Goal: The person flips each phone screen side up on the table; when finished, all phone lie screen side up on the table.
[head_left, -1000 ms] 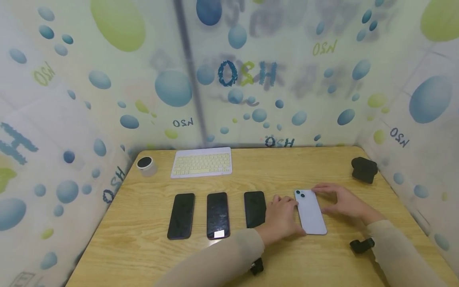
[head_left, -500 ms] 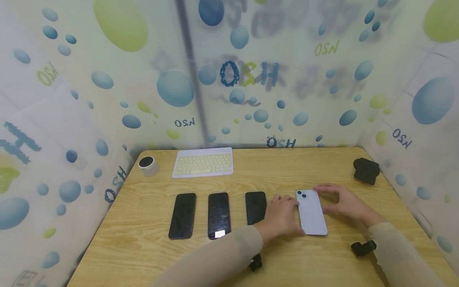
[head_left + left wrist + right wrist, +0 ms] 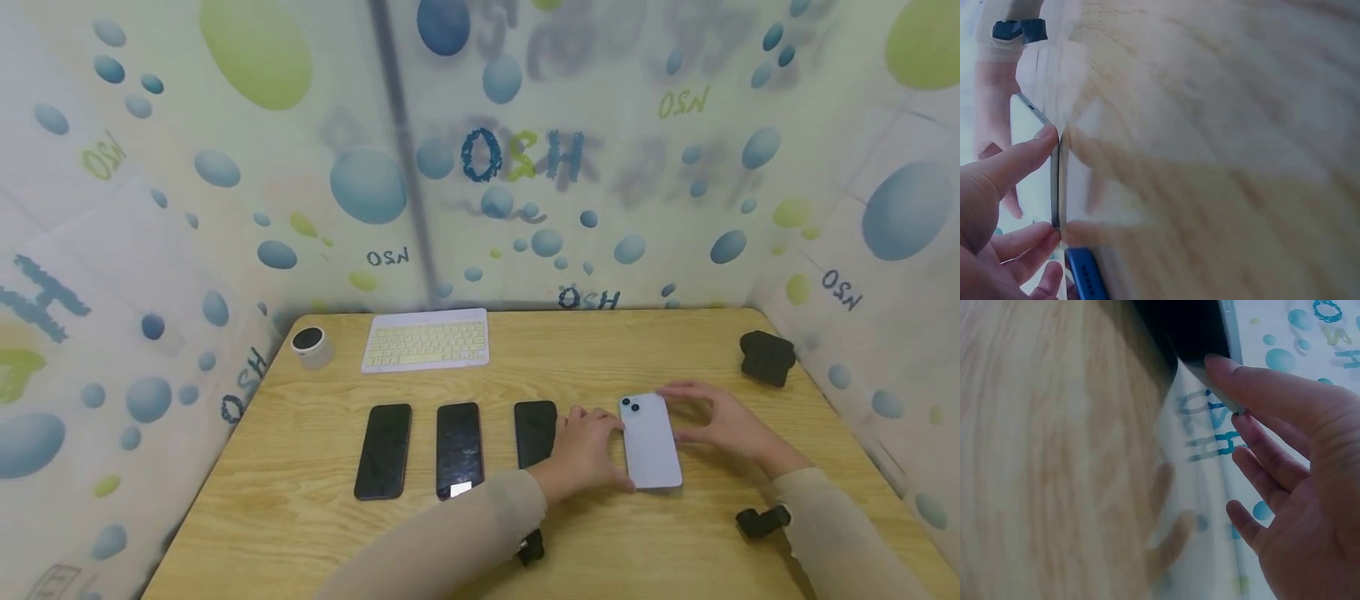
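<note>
A pale smartphone lies between my two hands, its back with two camera lenses facing up. Along its left edge my left hand grips it, thumb at the near corner and fingertips farther up. My right hand holds the right edge near the far corner; in the right wrist view the thumb and a fingertip meet the rim. There the phone's dark front shows from below, so that edge is raised. Beside my left hand lies a dark phone, partly hidden by the hand.
Two more dark phones, a middle one and a left one, lie face up in a row on the wooden table. Behind stand a white keyboard and a white cylinder with dark top. A black object sits far right.
The pale phone's near end has shifted very slightly away from me in the last half second. Both hands keep their places on its edges; the head view has turned a little.
</note>
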